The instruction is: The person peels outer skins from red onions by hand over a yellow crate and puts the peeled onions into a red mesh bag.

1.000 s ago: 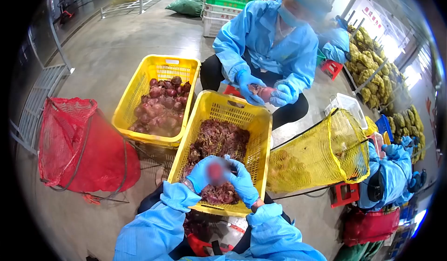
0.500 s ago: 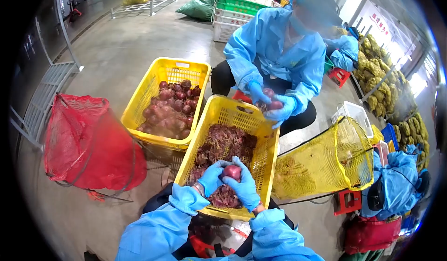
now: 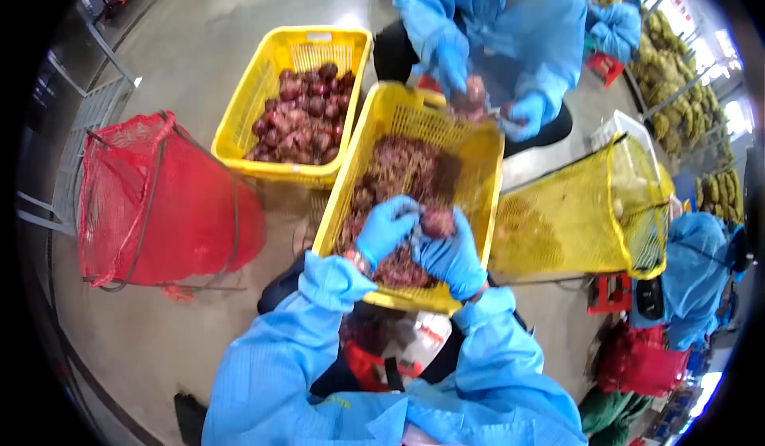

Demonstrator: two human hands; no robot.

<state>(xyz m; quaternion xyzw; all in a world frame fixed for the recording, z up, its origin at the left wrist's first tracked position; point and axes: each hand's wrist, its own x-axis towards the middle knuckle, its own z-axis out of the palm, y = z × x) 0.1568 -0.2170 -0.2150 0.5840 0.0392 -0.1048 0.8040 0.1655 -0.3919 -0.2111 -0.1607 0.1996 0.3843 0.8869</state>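
Observation:
A red onion [image 3: 437, 222] rests in my right hand [image 3: 453, 261], its gloved fingers curled around it from below. Just left of the onion, my left hand [image 3: 387, 228] has its fingers pinched together; what is between them, if anything, is too blurred to name. Both hands wear blue gloves and hover over the near end of a yellow crate [image 3: 328, 235]. Loose reddish-purple onion skins [image 3: 402, 167] cover the bottom of that crate.
Another yellow crate [image 3: 225, 135] at left holds several red onions [image 3: 307, 115]. A red mesh bag [image 3: 171, 207] stands further left, a yellow mesh bag [image 3: 574, 215] at right. Opposite sits a co-worker [image 3: 510, 40] handling onions over the crate's far end.
My view has tipped downward, so the crates appear higher. My left hand's fingers have come away from around the onion, which stays in my right hand. The co-worker's hands have moved apart.

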